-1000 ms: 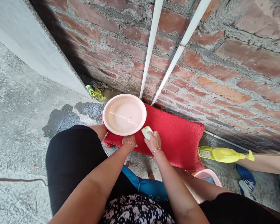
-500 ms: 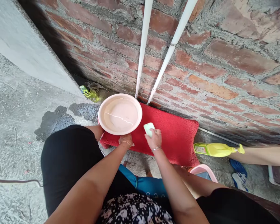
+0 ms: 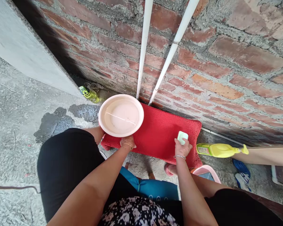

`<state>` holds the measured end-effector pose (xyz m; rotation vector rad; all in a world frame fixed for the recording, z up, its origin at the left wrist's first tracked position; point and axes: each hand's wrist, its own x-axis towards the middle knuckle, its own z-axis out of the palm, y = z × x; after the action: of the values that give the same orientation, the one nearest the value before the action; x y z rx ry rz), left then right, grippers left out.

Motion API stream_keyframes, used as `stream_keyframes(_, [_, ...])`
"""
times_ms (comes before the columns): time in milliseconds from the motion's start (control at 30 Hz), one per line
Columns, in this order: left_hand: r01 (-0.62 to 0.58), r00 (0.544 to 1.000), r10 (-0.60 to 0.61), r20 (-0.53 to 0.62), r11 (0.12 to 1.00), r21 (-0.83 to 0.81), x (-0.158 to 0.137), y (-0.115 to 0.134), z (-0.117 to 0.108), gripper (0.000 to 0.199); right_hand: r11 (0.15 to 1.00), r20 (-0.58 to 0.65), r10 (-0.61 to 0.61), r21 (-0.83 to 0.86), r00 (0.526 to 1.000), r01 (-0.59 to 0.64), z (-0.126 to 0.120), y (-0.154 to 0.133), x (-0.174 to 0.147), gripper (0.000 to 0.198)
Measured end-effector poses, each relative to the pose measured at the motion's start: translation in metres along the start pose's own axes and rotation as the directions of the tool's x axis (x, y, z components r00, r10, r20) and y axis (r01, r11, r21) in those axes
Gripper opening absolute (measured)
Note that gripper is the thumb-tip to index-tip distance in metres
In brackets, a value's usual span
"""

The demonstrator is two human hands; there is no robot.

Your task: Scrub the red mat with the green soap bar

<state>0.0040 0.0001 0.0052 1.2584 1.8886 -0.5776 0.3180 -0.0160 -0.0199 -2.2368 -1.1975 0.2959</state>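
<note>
A red plush mat (image 3: 153, 131) lies spread in front of me, its surface looking damp. My right hand (image 3: 182, 148) grips a pale green bar of soap (image 3: 182, 137) over the mat's right part. My left hand (image 3: 128, 142) is closed at the mat's near edge, just below the rim of a pale pink basin (image 3: 122, 133); its fingertips are partly hidden, and it seems to hold the mat's edge. The basin stands on the mat's left end with clear water in it.
A yellow pump bottle (image 3: 219, 150) lies right of the mat, with a pink tub (image 3: 208, 169) nearer me. Another yellow-green bottle (image 3: 91, 95) stands behind the basin at left. Two white pipes (image 3: 165, 59) run down the brick wall (image 3: 214, 59).
My right hand has carried the soap rightward across the mat, from the middle to near its right end. My left hand and the basin have stayed in place.
</note>
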Motion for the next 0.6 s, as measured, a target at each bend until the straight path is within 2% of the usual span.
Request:
stream_keyframes(67, [-0.007, 1.000, 0.007, -0.010, 1.000, 0.006, -0.001, 0.000, 0.000, 0.059, 0.998, 0.013, -0.055, 0.001, 0.998, 0.055, 0.021, -0.040, -0.008, 0.051])
stream_keyframes(133, [-0.004, 1.000, 0.004, -0.008, 1.000, 0.009, -0.002, 0.000, -0.001, 0.061, 0.984, 0.156, -0.174, 0.001, 0.972, 0.176, 0.046, -0.088, -0.020, 0.047])
stream_keyframes(233, [0.014, 1.000, -0.014, -0.007, 1.000, 0.003, -0.001, 0.001, -0.002, 0.065, 0.936, 0.382, -0.305, -0.048, 0.873, 0.348, 0.076, -0.143, -0.034, 0.041])
stream_keyframes(300, [0.017, 1.000, -0.017, -0.007, 1.000, 0.003, 0.000, 0.001, -0.001, 0.066, 0.907, 0.471, -0.331, -0.083, 0.818, 0.414, 0.085, -0.154, -0.036, 0.038])
stream_keyframes(367, [0.011, 1.000, -0.011, -0.006, 1.000, 0.011, 0.001, 0.001, -0.001, 0.066, 0.903, 0.480, -0.325, -0.098, 0.815, 0.418, 0.083, -0.141, -0.029, 0.038])
stream_keyframes(433, [0.003, 1.000, -0.003, -0.009, 1.000, 0.019, 0.002, 0.001, 0.000, 0.065, 0.931, 0.407, -0.287, -0.096, 0.867, 0.353, 0.071, -0.107, -0.015, 0.040])
stream_keyframes(500, [0.006, 1.000, -0.006, -0.007, 1.000, 0.020, 0.003, 0.001, 0.001, 0.066, 0.972, 0.276, -0.188, -0.084, 0.943, 0.218, 0.051, -0.062, 0.002, 0.045])
stream_keyframes(533, [0.009, 1.000, -0.009, -0.007, 1.000, 0.019, 0.003, 0.001, 0.002, 0.066, 0.990, 0.192, -0.102, -0.079, 0.976, 0.119, 0.040, -0.040, 0.010, 0.047])
stream_keyframes(567, [0.010, 1.000, -0.010, -0.009, 1.000, 0.017, 0.003, 0.001, 0.002, 0.066, 0.997, 0.113, -0.018, -0.076, 0.993, 0.026, 0.028, -0.019, 0.017, 0.049])
stream_keyframes(600, [0.009, 1.000, -0.009, -0.013, 1.000, 0.014, 0.003, 0.001, 0.002, 0.067, 0.998, 0.080, 0.010, -0.060, 0.997, -0.005, 0.017, -0.002, 0.023, 0.051])
